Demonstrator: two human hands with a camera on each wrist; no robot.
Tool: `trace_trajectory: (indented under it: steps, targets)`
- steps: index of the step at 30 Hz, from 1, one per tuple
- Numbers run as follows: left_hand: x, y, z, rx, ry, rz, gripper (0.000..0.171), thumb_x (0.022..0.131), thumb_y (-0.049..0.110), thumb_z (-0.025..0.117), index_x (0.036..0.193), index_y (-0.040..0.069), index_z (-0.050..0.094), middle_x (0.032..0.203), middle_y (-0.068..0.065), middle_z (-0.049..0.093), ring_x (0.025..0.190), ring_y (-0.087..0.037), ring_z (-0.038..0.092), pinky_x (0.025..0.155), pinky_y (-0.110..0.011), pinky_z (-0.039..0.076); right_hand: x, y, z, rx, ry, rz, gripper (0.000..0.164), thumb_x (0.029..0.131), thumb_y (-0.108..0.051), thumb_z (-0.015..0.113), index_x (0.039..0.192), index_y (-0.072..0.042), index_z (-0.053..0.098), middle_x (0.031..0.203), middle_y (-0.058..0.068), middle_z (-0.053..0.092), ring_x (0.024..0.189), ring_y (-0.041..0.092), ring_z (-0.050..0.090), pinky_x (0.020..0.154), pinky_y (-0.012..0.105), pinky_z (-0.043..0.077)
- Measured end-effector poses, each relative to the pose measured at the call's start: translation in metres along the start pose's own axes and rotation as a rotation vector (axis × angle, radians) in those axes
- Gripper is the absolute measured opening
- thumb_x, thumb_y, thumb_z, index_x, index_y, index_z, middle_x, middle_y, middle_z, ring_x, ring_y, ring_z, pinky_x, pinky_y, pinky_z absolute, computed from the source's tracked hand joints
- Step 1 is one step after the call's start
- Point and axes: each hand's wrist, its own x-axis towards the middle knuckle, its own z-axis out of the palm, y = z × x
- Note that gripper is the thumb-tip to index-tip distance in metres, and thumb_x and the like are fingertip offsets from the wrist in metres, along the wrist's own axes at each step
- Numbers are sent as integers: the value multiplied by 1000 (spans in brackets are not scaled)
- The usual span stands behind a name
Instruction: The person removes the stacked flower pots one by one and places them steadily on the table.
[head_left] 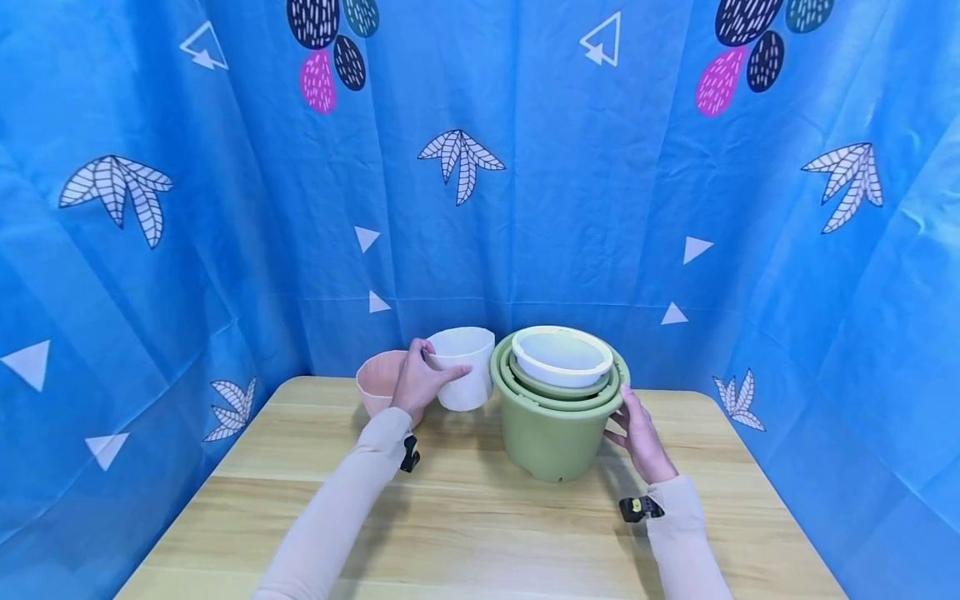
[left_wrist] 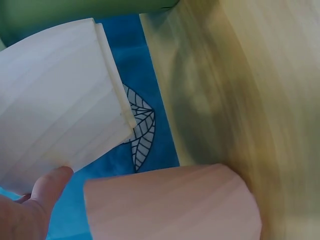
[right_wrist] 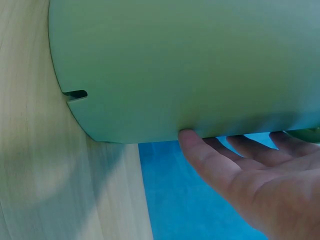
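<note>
White faceted pot (head_left: pixel 467 388) between the pinching left fingers (left_wrist: pixel 53 181), green pot (head_left: pixel 551 440) against the spread right fingers (right_wrist: pixel 206 159).

one pink pot (head_left: pixel 378 377), two white pots (head_left: pixel 467 388), at least two green pots (head_left: pixel 551 442), two hands (head_left: pixel 420 383), one table (head_left: pixel 480 542)

The green pot (head_left: pixel 551 437) is smooth, matt plastic. The faceted white pot (head_left: pixel 468 387) and pink pot (left_wrist: pixel 175 205) appear matt, possibly plastic. The tabletop (head_left: pixel 480 533) is wood-grained, the curtain (head_left: pixel 562 183) glossy cloth.
</note>
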Motion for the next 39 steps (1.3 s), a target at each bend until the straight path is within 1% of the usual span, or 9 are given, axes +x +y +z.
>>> trace_trajectory:
  steps: [5, 12, 16, 21, 28, 35, 39]
  targets:
    - [1, -7, 1, 55, 3, 29, 73, 69, 39, 97, 107, 14, 41, 117, -11, 51, 117, -29, 51, 100, -41, 45, 1, 1, 0, -1, -1, 1, 81, 107, -64, 20, 163, -6, 19, 170, 22, 24, 155, 45, 27, 121, 69, 30]
    - [-2, -19, 1, 148, 6, 64, 73, 69, 44, 96, 109, 12, 43, 115, -11, 54, 116, -29, 52, 102, -44, 44, 1, 1, 0, 1, 6, 4, 81, 107, -65, 20, 162, -6, 20, 169, 21, 26, 155, 44, 28, 121, 69, 31]
    - [-2, -26, 2, 150, 8, 73, 74, 68, 44, 97, 108, 11, 44, 113, -11, 54, 115, -30, 52, 101, -44, 44, 1, 1, 1, 4, 7, 4, 81, 107, -65, 20, 162, -6, 21, 168, 21, 27, 155, 44, 28, 120, 69, 31]
    - [-5, -28, 5, 160, 15, 105, 73, 68, 44, 96, 108, 11, 44, 111, -11, 52, 114, -30, 52, 98, -44, 44, 1, -1, 0, 0, 6, -10, 80, 107, -65, 20, 162, -6, 21, 169, 22, 26, 155, 45, 27, 120, 70, 31]
    - [-8, -32, 8, 201, -4, 120, 74, 70, 47, 95, 111, 13, 43, 112, -9, 50, 116, -30, 52, 100, -44, 45, 1, 0, 0, -2, 10, -8, 80, 107, -64, 20, 162, -6, 20, 169, 22, 26, 155, 45, 28, 120, 70, 31]
    - [-7, -43, 11, 272, -16, 179, 77, 71, 48, 94, 115, 10, 44, 110, -7, 50, 114, -27, 54, 98, -42, 46, 1, 1, 1, -1, 14, -1, 81, 107, -66, 20, 161, -6, 23, 167, 21, 29, 154, 44, 29, 120, 69, 31]
    - [-7, -46, 13, 305, -19, 217, 75, 70, 47, 95, 112, 11, 44, 111, -7, 51, 115, -27, 54, 100, -43, 48, 1, 1, 1, -1, 13, -7, 81, 107, -66, 20, 161, -6, 23, 167, 23, 28, 154, 45, 28, 120, 69, 31]
